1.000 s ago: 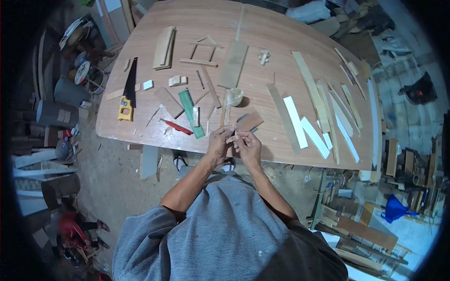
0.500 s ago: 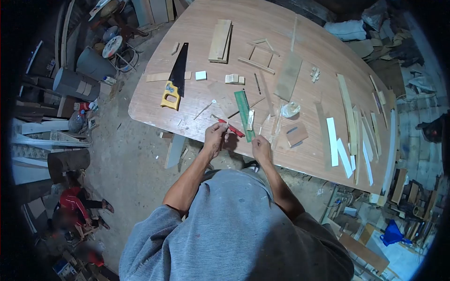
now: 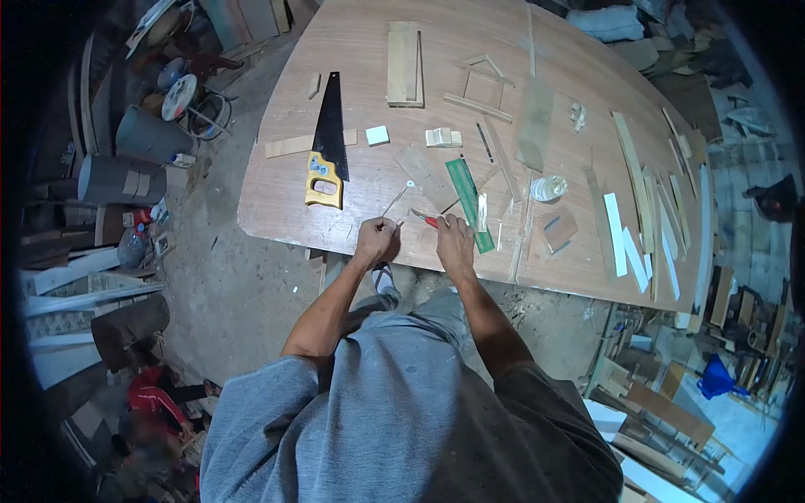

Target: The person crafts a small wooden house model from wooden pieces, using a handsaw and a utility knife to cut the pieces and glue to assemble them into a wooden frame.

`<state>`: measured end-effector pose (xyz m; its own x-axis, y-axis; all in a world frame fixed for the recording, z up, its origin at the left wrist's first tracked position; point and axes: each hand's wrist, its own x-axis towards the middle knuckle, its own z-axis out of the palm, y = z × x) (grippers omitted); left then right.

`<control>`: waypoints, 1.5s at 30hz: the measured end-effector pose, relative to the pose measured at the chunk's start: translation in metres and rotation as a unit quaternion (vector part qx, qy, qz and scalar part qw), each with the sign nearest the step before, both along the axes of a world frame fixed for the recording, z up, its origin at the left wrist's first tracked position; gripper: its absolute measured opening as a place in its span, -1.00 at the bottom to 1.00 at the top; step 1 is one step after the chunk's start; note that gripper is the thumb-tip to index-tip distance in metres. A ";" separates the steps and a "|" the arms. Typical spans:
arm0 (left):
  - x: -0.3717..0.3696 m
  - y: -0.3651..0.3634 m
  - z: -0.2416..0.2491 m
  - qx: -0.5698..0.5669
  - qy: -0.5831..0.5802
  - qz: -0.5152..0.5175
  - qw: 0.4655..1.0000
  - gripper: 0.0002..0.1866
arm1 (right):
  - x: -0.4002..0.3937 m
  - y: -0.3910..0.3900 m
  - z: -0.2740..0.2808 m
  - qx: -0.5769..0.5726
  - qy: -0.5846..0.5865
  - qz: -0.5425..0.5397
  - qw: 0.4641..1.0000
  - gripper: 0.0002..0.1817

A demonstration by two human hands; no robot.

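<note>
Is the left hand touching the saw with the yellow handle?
Apart. The head view shows bare tabletop between the left hand and the saw, below its yellow handle.

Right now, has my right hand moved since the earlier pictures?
Yes: your right hand has moved left, from the right side of the green strip to its left.

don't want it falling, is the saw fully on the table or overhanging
Fully on: the whole saw, even its yellow handle, lies inside the edge of the table.
</note>
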<state>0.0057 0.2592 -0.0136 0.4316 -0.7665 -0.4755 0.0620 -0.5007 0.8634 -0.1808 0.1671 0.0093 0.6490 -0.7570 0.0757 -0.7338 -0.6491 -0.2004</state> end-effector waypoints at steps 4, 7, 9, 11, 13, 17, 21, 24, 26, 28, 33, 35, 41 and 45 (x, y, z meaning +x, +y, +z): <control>0.003 -0.005 -0.002 0.032 0.013 -0.004 0.999 -0.83 | 0.002 -0.001 0.002 0.026 0.051 -0.001 0.998 -0.74; 0.000 -0.008 -0.018 0.028 -0.009 0.023 0.999 -0.78 | 0.000 -0.001 0.004 0.027 0.039 -0.014 0.999 -0.77; 0.000 -0.006 -0.023 0.023 -0.024 0.001 0.999 -0.78 | -0.002 0.007 0.005 0.033 0.020 -0.029 0.999 -0.78; -0.001 -0.009 -0.019 0.023 -0.043 -0.010 0.999 -0.77 | -0.006 0.017 0.007 0.118 -0.081 -0.119 0.983 -0.78; -0.005 -0.015 -0.021 0.021 -0.060 -0.019 0.998 -0.77 | -0.012 0.024 0.015 0.143 -0.087 -0.147 0.975 -0.77; -0.002 -0.042 -0.016 0.005 -0.001 0.022 1.000 -0.76 | -0.029 0.034 0.005 0.199 -0.130 -0.202 0.950 -0.74; 0.010 -0.094 -0.008 -0.073 -0.041 0.008 0.996 -0.76 | -0.046 0.049 -0.009 0.187 -0.199 -0.225 0.935 -0.73; 0.014 -0.134 -0.006 -0.098 -0.123 0.004 0.988 -0.77 | -0.056 0.053 -0.006 0.173 -0.225 -0.228 0.931 -0.70; 0.016 -0.160 -0.009 -0.132 -0.260 -0.003 0.957 -0.75 | -0.060 0.057 -0.001 0.191 -0.233 -0.261 0.917 -0.67; 0.019 -0.174 -0.008 -0.140 -0.312 -0.028 0.939 -0.75 | -0.064 0.058 -0.001 0.210 -0.241 -0.278 0.906 -0.66; 0.011 -0.190 0.003 -0.059 -0.373 -0.030 0.925 -0.75 | -0.080 0.052 -0.004 0.245 -0.247 -0.293 0.891 -0.66; 0.013 -0.193 -0.010 -0.100 -0.350 -0.035 0.931 -0.73 | -0.084 0.052 -0.001 0.229 -0.254 -0.276 0.898 -0.67; -0.001 -0.195 -0.004 -0.073 -0.291 0.002 0.954 -0.67 | -0.095 0.044 0.006 0.268 -0.249 -0.243 0.899 -0.68; -0.001 -0.199 -0.010 -0.069 -0.262 0.011 0.963 -0.69 | -0.104 0.030 0.015 0.309 -0.224 -0.242 0.892 -0.68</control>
<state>0.0051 0.0606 -0.0235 0.6013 -0.7947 -0.0827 -0.3905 -0.3826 0.8373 -0.2845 0.1973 0.0247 0.2447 -0.9272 -0.2835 -0.6546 0.0577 -0.7538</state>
